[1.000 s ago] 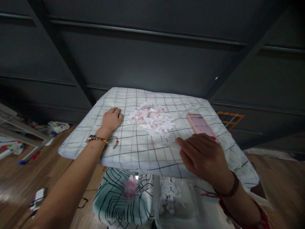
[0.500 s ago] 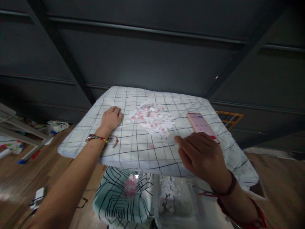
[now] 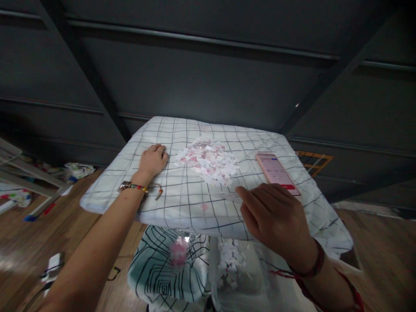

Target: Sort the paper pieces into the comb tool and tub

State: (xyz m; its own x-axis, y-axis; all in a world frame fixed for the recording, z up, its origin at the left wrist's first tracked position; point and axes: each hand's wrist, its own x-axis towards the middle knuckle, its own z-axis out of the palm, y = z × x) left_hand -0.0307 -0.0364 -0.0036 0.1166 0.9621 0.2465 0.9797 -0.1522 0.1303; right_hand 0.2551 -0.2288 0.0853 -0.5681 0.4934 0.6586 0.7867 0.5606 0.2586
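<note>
My left hand (image 3: 154, 160) lies palm down on the checked cloth (image 3: 182, 208), fingers loosely bent and holding nothing. To its right is a heap of small white and pink paper pieces (image 3: 208, 160). On the near right side of the heap, my right hand (image 3: 273, 212) is closed in a pinch. A thin, pale, see-through strip (image 3: 227, 196) extends leftward from its fingertips, blurred and hard to make out. Just beyond that hand lies a pink phone (image 3: 276, 171) with a timer on its screen. A faint pink spot (image 3: 204, 206) shows on the cloth before the heap.
Below the table's near edge stands a clear plastic bin (image 3: 240, 286) with white paper pieces. Beside it, a pink-filled clear bag (image 3: 179, 251) rests on a teal patterned cloth (image 3: 156, 281). A dark panelled wall (image 3: 201, 82) rises behind the table. A white power strip (image 3: 53, 266) lies on the floor.
My right hand has shifted slightly left and down, along with the pale strip in its fingers. The faint pink spot sits a little lower and left. My left hand stays in place.
</note>
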